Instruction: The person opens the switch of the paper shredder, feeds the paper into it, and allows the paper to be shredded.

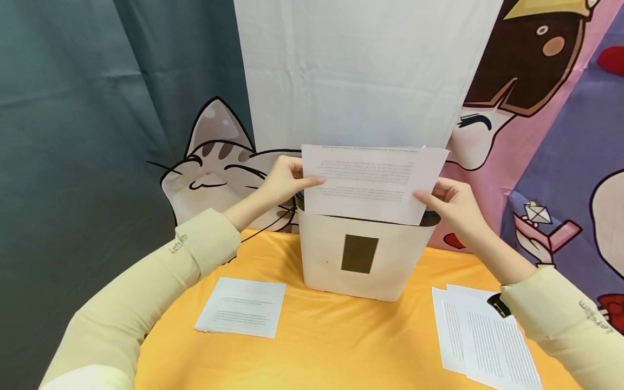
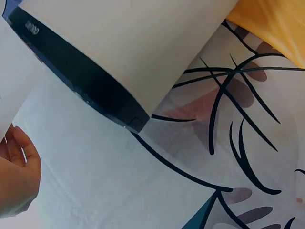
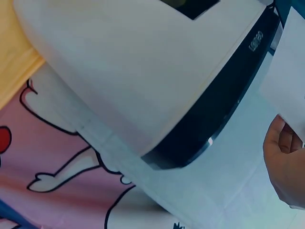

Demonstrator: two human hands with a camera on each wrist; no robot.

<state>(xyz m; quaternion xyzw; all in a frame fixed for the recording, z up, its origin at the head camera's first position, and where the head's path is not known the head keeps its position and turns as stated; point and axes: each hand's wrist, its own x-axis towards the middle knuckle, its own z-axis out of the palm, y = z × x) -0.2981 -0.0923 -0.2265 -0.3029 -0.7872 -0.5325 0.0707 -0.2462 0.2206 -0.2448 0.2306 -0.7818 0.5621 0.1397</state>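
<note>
A printed sheet of paper (image 1: 363, 181) stands upright over the top of a white paper shredder (image 1: 324, 254) with a dark window on its front. Its left edge is pinched by my left hand (image 1: 287, 179), thumb on the near face. My right hand (image 1: 453, 203) pinches the right edge in the same way. The sheet's lower edge meets the shredder's top; whether it sits in the slot I cannot tell. In the left wrist view, the left hand (image 2: 19, 171) is at the far left, beyond the shredder's black head (image 2: 76, 76). The right wrist view shows the right hand (image 3: 288, 164) beside the sheet (image 3: 288, 76).
A single printed sheet (image 1: 241, 307) lies left on the yellow tablecloth (image 1: 341, 346). Overlapping printed sheets (image 1: 492, 336) lie at the right, partly beneath the right forearm. Behind the shredder hangs a cartoon-printed curtain (image 1: 365, 70).
</note>
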